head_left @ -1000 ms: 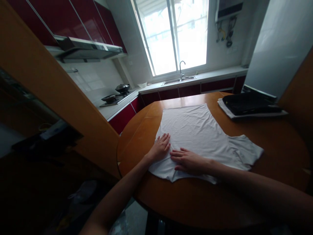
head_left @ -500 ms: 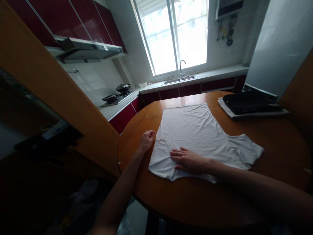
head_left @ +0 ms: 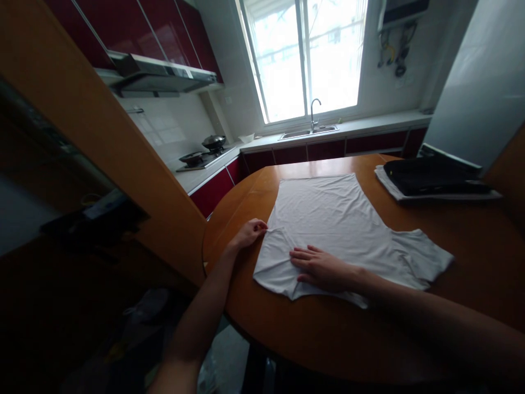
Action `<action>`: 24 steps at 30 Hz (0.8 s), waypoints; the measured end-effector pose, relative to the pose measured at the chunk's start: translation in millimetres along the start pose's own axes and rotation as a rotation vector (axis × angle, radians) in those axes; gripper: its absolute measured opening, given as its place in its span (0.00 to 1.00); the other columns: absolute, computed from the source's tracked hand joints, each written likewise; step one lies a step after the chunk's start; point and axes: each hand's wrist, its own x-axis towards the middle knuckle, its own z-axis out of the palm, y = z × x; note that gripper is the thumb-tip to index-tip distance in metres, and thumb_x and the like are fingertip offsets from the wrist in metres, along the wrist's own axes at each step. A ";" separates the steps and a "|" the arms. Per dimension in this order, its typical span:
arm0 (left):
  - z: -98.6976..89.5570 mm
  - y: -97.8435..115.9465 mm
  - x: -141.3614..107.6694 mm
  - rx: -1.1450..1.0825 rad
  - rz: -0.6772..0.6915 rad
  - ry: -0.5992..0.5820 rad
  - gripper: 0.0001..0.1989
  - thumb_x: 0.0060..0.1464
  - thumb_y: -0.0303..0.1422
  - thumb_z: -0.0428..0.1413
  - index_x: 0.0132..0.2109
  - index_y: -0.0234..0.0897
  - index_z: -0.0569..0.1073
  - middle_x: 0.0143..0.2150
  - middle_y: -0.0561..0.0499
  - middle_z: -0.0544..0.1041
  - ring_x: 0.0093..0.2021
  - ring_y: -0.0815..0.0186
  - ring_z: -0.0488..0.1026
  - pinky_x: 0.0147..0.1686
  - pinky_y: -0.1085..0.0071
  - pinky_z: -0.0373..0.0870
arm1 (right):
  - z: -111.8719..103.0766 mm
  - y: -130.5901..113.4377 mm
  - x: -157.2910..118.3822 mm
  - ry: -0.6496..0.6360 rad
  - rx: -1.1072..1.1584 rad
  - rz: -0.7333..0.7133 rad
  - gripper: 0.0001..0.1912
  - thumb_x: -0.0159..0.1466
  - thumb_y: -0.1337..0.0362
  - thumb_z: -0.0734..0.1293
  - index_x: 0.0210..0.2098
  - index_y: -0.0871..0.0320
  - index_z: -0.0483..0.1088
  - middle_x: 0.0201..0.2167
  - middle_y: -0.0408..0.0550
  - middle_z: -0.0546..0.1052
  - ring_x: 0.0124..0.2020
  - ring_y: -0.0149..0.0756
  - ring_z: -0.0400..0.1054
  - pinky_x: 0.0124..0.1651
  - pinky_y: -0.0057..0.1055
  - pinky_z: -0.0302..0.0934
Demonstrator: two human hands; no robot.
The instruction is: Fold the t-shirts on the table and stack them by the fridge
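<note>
A white T-shirt point(head_left: 328, 208) lies spread on the round wooden table point(head_left: 283, 339), its hem toward the window and its neck edge toward me. One sleeve points left; the other, creased, reaches out to the right. At the left side edge, just above the left sleeve, my left hand point(head_left: 249, 233) has its fingertips pinched together on the fabric. My right hand point(head_left: 322, 268) rests palm down on the upper part of the shirt, fingers stretched out toward the left sleeve.
Black folded cloth point(head_left: 435, 175) lies on white folded cloth point(head_left: 389, 186) at the table's far right. Beyond the table are a sink point(head_left: 309, 133) and a stove with pans point(head_left: 213, 143). A wooden door frame point(head_left: 135, 180) stands close on the left.
My left hand has closed its fingertips on the shirt's left edge. My right hand stays flat on the fabric. The whole view has shifted slightly.
</note>
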 end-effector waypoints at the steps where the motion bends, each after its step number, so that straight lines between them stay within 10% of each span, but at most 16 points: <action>1: -0.9 0.8 -0.2 0.014 0.005 0.008 0.11 0.52 0.39 0.60 0.37 0.35 0.80 0.35 0.48 0.76 0.33 0.65 0.70 0.36 0.70 0.69 | 0.2 0.2 0.1 -0.003 -0.002 0.002 0.25 0.72 0.53 0.60 0.64 0.57 0.65 0.69 0.58 0.62 0.71 0.46 0.51 0.71 0.52 0.44; 24: 14.9 13.8 -1.0 0.414 -0.087 0.173 0.13 0.65 0.37 0.50 0.40 0.41 0.79 0.46 0.45 0.75 0.48 0.56 0.70 0.51 0.60 0.66 | 3.3 1.4 0.0 0.025 0.017 -0.004 0.26 0.72 0.52 0.60 0.65 0.57 0.65 0.69 0.59 0.62 0.71 0.48 0.52 0.71 0.53 0.43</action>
